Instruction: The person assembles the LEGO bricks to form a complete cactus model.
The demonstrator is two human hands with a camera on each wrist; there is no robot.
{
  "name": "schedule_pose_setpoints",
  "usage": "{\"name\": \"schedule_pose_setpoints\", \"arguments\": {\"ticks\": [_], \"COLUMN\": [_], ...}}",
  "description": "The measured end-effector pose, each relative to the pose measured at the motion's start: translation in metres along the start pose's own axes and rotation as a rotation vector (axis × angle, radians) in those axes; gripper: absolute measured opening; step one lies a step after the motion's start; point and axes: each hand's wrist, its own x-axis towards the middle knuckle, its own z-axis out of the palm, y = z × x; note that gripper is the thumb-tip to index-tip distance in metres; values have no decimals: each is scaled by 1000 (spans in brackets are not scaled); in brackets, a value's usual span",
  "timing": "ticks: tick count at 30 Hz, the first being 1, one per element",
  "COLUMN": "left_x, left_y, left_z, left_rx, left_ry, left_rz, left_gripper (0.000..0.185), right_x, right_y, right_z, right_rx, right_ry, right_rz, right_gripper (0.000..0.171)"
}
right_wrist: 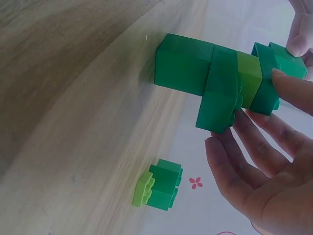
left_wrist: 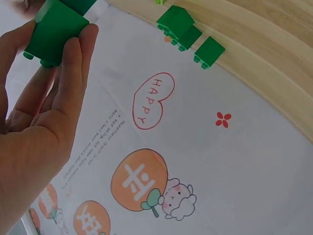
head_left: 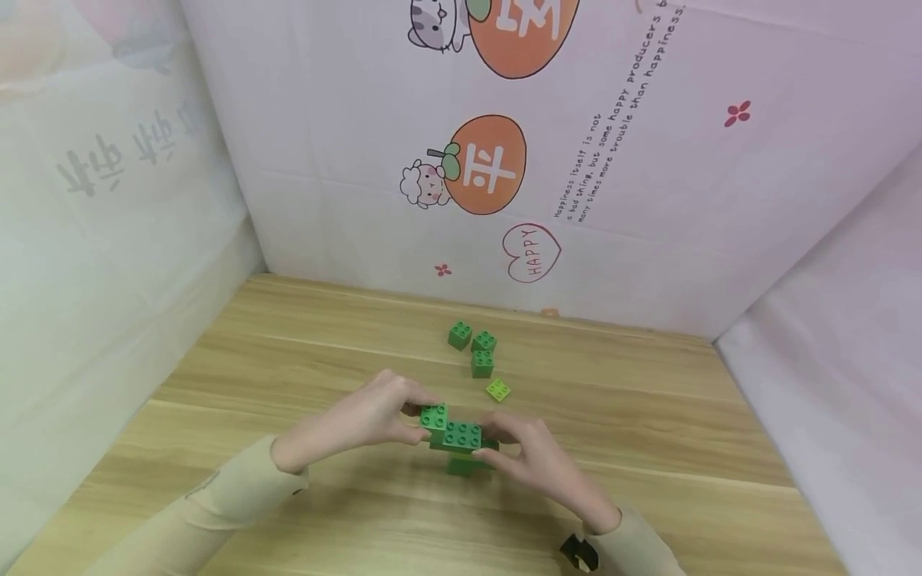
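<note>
We see an upright, stepped stack of blocks (right_wrist: pixel 183 63), dark green with one lime layer, between the fingers of both hands; the right hand (head_left: pixel 531 454) grips its upper part, thumb on the near side, fingers curled behind; the left hand (head_left: pixel 380 410) pinches a four-stud green block (head_left: pixel 434 417) at the stack's upper left, though we cannot tell whether it is seated; loose green blocks (head_left: pixel 483 365) and a lime plate (head_left: pixel 498 390) lie beyond the fingers.

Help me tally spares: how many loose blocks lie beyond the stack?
4: green block farthest left, two green blocks right of it, lime block nearest the stack; hands may hide others.
</note>
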Motion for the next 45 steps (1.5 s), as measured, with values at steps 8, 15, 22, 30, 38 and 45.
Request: {"name": "schedule_pose_setpoints", "arguments": {"ticks": [8, 15, 22, 30, 38, 45], "left_x": [-6, -6, -6, -3, -4, -5], "left_y": [-4, -8, -20, -29, -31, -32], "left_z": [3, 7, 25, 43, 50, 52], "left_rx": [-2, -48, -165, -294, -338, -340], "left_ry": [1, -14, 1, 37, 26, 21], "left_rz": [18, -37, -75, -132, -173, -194], "left_gripper": [33, 38, 49, 54, 48, 41], "right_x": [1, -1, -2, -2, -2, -3], "right_y": [-1, -1, -1, -1, -3, -4], "right_z": [0, 0, 0, 0, 0, 0], "right_rx": [0, 2, -15, -36, -59, -51], "right_ry": [-6, -9, -11, 2, 0, -2], "right_rz": [13, 17, 9, -9, -2, 6], "right_gripper": [30, 30, 29, 25, 24, 26]}}
